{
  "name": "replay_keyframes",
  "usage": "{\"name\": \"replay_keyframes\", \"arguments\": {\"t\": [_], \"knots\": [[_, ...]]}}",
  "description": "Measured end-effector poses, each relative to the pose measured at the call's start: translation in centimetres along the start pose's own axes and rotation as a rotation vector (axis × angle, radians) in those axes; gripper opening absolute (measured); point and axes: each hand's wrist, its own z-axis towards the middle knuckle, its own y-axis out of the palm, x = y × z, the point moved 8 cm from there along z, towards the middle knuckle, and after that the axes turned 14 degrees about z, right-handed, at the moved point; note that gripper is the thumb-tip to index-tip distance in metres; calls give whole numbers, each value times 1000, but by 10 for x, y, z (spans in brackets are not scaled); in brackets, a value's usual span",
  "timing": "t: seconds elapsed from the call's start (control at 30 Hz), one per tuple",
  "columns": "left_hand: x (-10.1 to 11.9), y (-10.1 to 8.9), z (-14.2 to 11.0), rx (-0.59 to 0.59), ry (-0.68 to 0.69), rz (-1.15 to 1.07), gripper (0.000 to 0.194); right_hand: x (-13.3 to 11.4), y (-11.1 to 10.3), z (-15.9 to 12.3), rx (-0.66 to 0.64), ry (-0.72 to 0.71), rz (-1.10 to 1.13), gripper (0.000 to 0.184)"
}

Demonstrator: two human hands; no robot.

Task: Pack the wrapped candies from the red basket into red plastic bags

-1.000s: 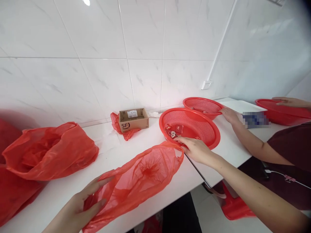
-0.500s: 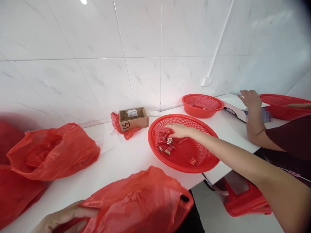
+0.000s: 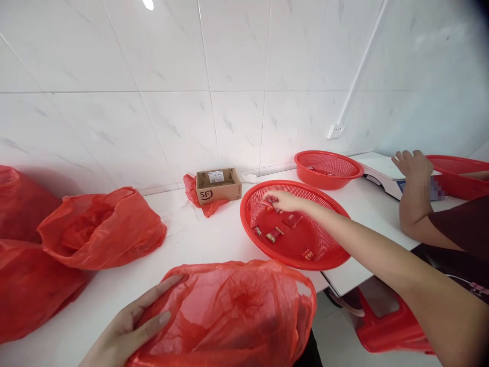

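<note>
My left hand (image 3: 132, 323) grips the near rim of a thin red plastic bag (image 3: 237, 316), thumb outside and fingers behind the film. The bag's mouth gapes toward me. Inside the nearer red mesh basket (image 3: 250, 232), my right hand (image 3: 287, 202) is closed on small red wrapped packets (image 3: 269, 199); how many is hidden by the fingers. Below it on the basket floor lie several loose packets, among them a gold-and-red packet (image 3: 274, 234), a dark red packet (image 3: 292, 219) and a bright red packet (image 3: 307, 254).
Filled-looking red bags (image 3: 103, 229) stand at left. A small cardboard box (image 3: 219, 191) sits by the tiled wall. Behind are a second red basket (image 3: 328, 178) and a white scale (image 3: 382, 168), beside a co-worker's hand (image 3: 414, 165). A red stool (image 3: 389, 326) is below the table edge.
My right hand has closed on packets and lifted them slightly off the basket floor. The bag's mouth has been spread wider by my left hand. The view has shifted a little left.
</note>
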Motion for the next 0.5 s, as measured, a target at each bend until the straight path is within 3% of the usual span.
{"name": "replay_keyframes", "arguments": {"t": [0.1,0.17,0.23,0.27,0.37,0.43,0.5], "knots": [[6,13,3,8,33,-41,58,-75,0,-35,-84,-218,515,45],[8,23,5,-7,36,-98,62,-125,29,-67,-261,-313,715,46],[8,34,6,-31,18,-151,67,-157,76,-95,-414,-329,675,45],[8,37,6,-34,15,-165,70,-164,100,-105,-448,-335,587,45],[9,42,5,-27,35,-153,73,-152,145,-111,-345,-254,167,51],[10,42,4,-31,39,-148,76,-141,151,-110,-369,-221,20,55],[9,41,3,-31,27,-154,80,-141,135,-107,-434,-270,105,49]]}}
